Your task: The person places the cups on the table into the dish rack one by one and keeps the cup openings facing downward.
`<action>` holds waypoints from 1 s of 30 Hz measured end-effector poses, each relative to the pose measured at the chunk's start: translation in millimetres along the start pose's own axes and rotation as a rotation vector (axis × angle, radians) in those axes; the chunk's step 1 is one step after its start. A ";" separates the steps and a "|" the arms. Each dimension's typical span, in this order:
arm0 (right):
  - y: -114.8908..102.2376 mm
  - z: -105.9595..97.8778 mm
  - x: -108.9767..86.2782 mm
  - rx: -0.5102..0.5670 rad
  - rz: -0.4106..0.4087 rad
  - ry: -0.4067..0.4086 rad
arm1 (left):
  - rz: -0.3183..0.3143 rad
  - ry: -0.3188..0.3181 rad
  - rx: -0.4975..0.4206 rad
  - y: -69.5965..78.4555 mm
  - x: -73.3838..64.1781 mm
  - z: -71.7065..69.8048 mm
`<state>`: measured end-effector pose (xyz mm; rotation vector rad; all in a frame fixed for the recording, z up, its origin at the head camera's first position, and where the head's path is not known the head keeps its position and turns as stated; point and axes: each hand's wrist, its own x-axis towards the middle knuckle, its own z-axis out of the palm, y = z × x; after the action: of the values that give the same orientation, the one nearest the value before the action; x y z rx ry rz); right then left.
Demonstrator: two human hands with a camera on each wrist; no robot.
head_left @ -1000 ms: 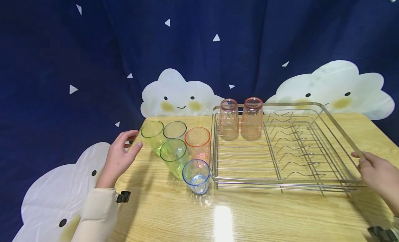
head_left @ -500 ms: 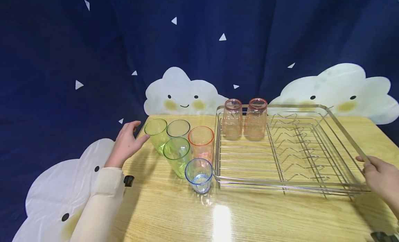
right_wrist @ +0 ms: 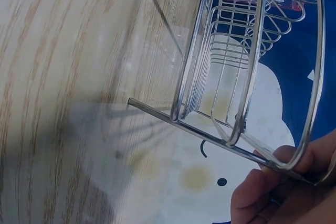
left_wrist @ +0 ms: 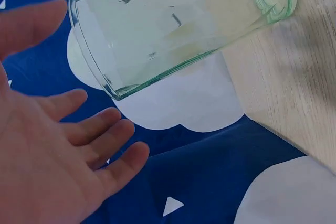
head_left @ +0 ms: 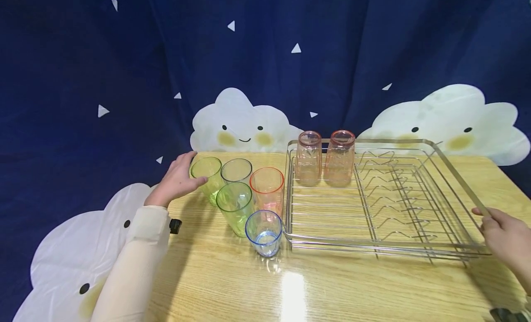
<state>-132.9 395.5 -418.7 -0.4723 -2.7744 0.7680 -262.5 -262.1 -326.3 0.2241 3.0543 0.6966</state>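
My left hand [head_left: 176, 180] is beside a green-tinted drinking glass [head_left: 212, 187] at the back left of the group. In the left wrist view its fingers [left_wrist: 113, 135] are spread and relaxed near the rim of that glass [left_wrist: 173, 35], with a gap between them. Close by stand a dark-rimmed glass [head_left: 237, 170], a second green glass [head_left: 237, 216], a red-rimmed glass [head_left: 268, 193] and a blue-rimmed glass [head_left: 264, 241], all mouth up. My right hand [head_left: 507, 238] grips the right end of a metal wire dish rack [head_left: 461, 181].
Two pink glasses [head_left: 309, 163] stand upside down in the rack's back left part. The wooden table [head_left: 352, 289] ends at a dark blue curtain [head_left: 265, 45] with white clouds. Beside the rack's left side are the red-rimmed and blue-rimmed glasses.
My left hand has moved right and forward, up to the back green glass. The right hand keeps its grip on the rack. The head view has shifted slightly.
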 end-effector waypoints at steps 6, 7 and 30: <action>7.2 4.5 5.9 -0.004 -0.006 -0.010 | 0.003 -0.077 0.007 -0.1 5.1 2.8; 15.1 8.4 9.9 -0.006 -0.007 -0.008 | 0.002 -0.086 0.009 -0.4 6.2 3.4; 96.2 45.4 43.8 0.063 -0.007 0.040 | -0.015 -0.144 -0.126 -3.5 27.3 18.7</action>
<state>-163.1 468.6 -502.3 -0.4602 -2.7047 0.8316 -289.4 -253.3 -343.8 0.2392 2.8612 0.8296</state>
